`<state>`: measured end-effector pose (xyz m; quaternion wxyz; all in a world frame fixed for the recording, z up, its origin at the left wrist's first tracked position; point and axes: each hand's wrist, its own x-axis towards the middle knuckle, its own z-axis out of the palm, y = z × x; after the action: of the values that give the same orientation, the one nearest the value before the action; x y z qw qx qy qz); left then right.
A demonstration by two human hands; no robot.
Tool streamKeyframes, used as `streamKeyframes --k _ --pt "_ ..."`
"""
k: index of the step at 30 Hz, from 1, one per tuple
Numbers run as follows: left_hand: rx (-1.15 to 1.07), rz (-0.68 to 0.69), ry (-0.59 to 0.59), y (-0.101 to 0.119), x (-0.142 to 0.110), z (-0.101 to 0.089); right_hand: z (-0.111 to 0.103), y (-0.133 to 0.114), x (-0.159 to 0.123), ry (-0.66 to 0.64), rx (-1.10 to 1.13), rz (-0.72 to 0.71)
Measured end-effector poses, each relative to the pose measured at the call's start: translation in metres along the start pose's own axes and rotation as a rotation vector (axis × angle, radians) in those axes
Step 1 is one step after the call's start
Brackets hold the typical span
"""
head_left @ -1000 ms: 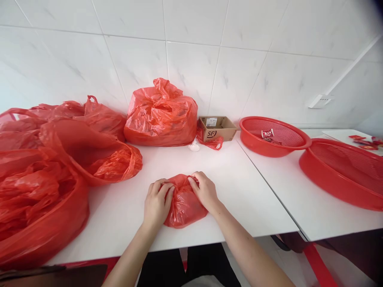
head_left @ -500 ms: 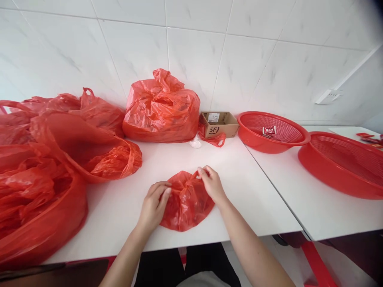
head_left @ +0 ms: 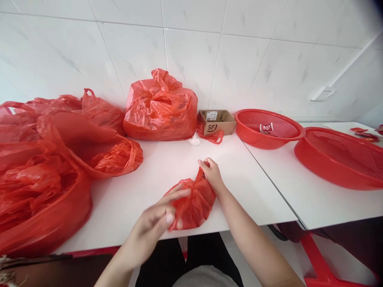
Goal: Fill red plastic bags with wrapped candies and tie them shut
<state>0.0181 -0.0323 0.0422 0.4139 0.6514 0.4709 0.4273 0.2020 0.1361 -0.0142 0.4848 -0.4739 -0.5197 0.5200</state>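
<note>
Bag, lower centre of the frame, gathered neck pointing up and slightly right.
Its long axis follows that slant; the body lies just below the right hand, whose grip is closed on the neck. The left hand, blurred, fingers spread, overlaps the bag's left edge.

My left hand spread and blurred, left forearm pointing to one o'clock; my right hand curled tight, right forearm toward eleven o'clock

a brown box sits by the white wall. beside it, a red basket has a packet inside. a socket is on the wall.
</note>
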Motion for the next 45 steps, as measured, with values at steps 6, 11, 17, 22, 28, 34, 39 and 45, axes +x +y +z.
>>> streamKeyframes --k 6,11,17,22,28,34,39,45 --pt "-0.430 -0.192 0.218 -0.007 0.072 0.008 0.003 -0.053 -0.030 -0.308 -0.028 -0.225" --pt "-0.163 0.038 0.327 -0.011 0.085 0.006 0.010 -0.080 -0.038 -0.594 -0.060 -0.242" --pt "-0.268 0.073 0.264 -0.034 0.075 0.018 0.033 -0.077 -0.033 -0.520 0.256 -0.092" --pt "0.373 0.003 0.149 -0.034 0.074 0.028 0.031 -0.094 -0.019 -0.392 0.353 -0.130" --pt "0.600 0.025 0.191 -0.022 0.088 0.019 0.020 -0.119 -0.021 -0.225 0.311 -0.349" --pt "0.676 -0.015 0.220 -0.032 0.091 0.020 0.020 -0.119 -0.020 -0.304 0.133 -0.345" --pt "0.109 0.041 0.060 -0.019 0.104 -0.002 0.022 -0.124 -0.002 -0.419 0.019 -0.328" --pt "-0.457 -0.075 0.012 -0.017 0.119 -0.004 0.024 -0.110 0.018 -0.264 0.125 -0.403"
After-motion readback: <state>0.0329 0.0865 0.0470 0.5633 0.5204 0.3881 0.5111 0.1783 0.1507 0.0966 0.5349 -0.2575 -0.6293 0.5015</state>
